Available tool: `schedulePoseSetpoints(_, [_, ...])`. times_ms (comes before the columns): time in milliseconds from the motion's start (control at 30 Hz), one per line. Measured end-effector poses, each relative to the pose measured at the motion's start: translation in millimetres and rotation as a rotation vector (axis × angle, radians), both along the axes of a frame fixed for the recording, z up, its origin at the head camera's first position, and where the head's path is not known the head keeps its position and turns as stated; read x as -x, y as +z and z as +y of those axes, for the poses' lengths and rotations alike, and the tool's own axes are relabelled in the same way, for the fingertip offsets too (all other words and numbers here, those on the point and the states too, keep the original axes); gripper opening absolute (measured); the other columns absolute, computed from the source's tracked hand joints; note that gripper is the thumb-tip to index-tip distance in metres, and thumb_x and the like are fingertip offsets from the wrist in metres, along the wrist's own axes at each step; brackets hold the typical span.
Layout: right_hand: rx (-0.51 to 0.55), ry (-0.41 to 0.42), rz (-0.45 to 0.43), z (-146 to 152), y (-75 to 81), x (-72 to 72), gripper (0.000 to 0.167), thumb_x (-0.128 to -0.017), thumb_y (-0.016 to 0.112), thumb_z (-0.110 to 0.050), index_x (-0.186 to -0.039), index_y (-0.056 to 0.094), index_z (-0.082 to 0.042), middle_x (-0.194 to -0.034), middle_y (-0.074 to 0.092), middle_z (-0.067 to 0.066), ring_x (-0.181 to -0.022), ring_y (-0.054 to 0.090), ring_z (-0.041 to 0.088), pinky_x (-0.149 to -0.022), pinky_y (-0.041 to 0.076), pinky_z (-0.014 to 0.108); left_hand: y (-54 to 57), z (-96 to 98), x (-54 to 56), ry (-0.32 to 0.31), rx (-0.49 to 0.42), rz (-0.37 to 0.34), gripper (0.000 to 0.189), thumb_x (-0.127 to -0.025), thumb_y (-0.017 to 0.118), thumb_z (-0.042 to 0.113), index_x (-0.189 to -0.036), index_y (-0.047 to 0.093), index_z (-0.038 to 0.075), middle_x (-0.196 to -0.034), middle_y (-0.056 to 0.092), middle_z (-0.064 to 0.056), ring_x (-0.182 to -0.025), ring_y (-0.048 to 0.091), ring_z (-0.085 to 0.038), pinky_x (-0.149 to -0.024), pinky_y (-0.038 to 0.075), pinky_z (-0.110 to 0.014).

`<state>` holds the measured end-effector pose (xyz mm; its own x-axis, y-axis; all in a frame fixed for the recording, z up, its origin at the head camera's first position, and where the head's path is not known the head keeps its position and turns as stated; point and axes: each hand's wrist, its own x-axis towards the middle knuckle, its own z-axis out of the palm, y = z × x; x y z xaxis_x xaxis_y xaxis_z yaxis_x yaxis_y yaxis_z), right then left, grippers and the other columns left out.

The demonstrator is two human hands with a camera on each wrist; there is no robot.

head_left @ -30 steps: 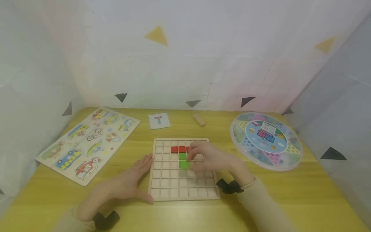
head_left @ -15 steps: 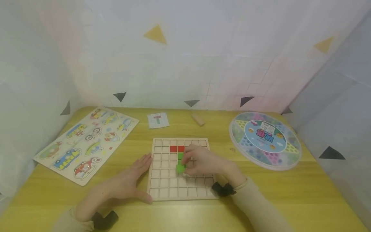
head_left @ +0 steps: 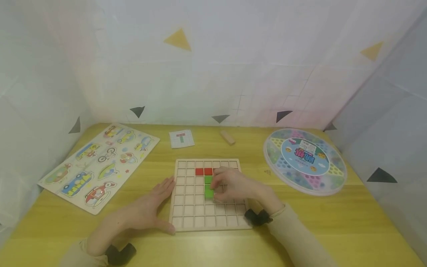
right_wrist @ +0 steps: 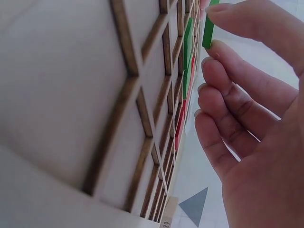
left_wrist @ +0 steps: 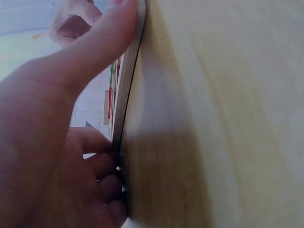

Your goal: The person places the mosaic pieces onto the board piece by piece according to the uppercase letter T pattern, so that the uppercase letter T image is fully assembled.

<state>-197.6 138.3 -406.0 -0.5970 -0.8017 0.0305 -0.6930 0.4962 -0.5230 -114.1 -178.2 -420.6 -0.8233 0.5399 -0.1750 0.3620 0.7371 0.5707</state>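
A wooden grid board lies in the middle of the table. My right hand is over it, pinching a green square tile between thumb and index finger, slightly above the board in the right wrist view. Green tiles sit in the grid's cells below a row of red tiles; my right fingers hide part of that row in the head view. My left hand rests against the board's left side, fingers extended along the edge and thumb at the near left corner.
Behind the board lie a paper card with a red and green T pattern and a small wooden block. A picture puzzle board is at left, a round game box at right. Paper-covered walls enclose the table.
My right hand has shifted slightly nearer with the green tile, uncovering more green behind it. The held tile looked tilted half a second ago and now lines up with the column. The left hand stays put.
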Motion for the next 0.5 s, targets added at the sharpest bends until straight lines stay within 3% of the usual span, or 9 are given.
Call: schedulePoseSetpoints(500, [-0.002,0.007,-0.025,-1.4,-4.3,-0.1,0.015,-0.081,0.081,-0.023,-0.094,0.074,-0.018,-0.094,0.063,-0.008,-0.089,0.054,0.013,-0.081,0.048,0.024,-1.3,0.2,0.4,-0.002,0.017,0.010,0.134,-0.065,0.073,0.077,-0.160,0.013,0.006,-0.169,0.001,-0.010,-0.154,0.006,-0.038,-0.120,0.020,-0.059])
